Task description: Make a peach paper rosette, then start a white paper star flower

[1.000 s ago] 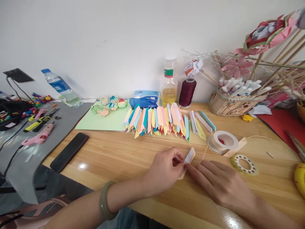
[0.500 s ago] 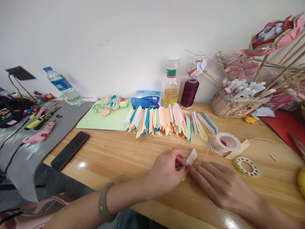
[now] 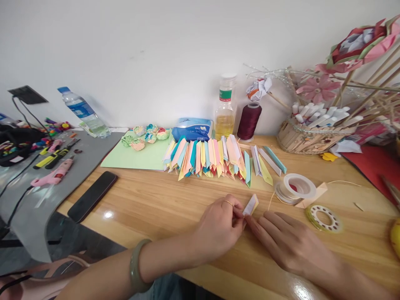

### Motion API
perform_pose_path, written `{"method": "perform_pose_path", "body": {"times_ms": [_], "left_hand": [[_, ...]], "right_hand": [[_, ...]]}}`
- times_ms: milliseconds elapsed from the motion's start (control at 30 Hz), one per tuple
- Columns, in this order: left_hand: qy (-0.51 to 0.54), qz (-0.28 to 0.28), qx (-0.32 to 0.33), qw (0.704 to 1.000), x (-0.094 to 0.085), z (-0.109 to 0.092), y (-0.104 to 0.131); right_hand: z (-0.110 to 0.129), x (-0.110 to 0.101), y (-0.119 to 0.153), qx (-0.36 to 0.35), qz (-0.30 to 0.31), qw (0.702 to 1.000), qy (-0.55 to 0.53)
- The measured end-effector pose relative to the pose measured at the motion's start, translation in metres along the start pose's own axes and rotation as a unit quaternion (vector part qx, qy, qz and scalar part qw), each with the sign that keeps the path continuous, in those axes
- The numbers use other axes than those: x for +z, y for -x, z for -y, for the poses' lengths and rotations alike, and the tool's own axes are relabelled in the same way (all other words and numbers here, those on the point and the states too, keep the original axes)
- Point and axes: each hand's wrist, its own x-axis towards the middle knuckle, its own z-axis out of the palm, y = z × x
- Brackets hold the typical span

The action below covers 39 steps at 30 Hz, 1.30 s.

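Note:
My left hand is closed, its thumb and fingers pinching a small folded paper strip, white with a pale yellow edge. My right hand meets it from the other side, fingers curled and the tips pressed on the same strip; its thumb is mostly hidden. The strip slants up from between the fingertips, its lower part covered by the hands. Just beyond lies a crowded row of coloured folded paper pieces. A spool of pale cord stands behind my right hand, near a tape roll.
A phone lies on the left of the wooden table. Paper flowers rest on a green sheet. Against the wall stand a tissue pack, a bottle and dark red thread. A glue gun lies far left.
Both hands stay in nearly the same place on the strip. The strip's lower end, visible below the fingers before, is now mostly hidden.

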Motion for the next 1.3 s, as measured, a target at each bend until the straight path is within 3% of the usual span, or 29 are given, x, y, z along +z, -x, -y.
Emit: {"method": "perform_pose_path", "body": {"times_ms": [300, 567, 733, 1067, 1300], "left_hand": [[-0.030, -0.009, 0.022, 0.999, 0.004, 0.003, 0.001], [-0.029, -0.008, 0.009, 1.000, 0.002, 0.001, 0.001], [-0.028, -0.009, 0.011, 1.000, 0.002, 0.002, 0.001], [-0.156, -0.071, 0.136, 0.976, -0.003, 0.001, 0.004], [-0.207, -0.064, 0.173, 0.961, -0.003, -0.003, 0.005]], "right_hand": [[-0.004, 0.005, 0.002, 0.067, 0.053, 0.992, -0.094], [-0.010, 0.011, 0.003, 0.169, 0.124, 0.948, -0.240], [-0.013, 0.015, 0.005, 0.210, 0.159, 0.926, -0.271], [-0.012, 0.011, 0.002, 0.223, 0.175, 0.917, -0.279], [-0.012, 0.012, 0.003, 0.222, 0.175, 0.920, -0.270]]}}
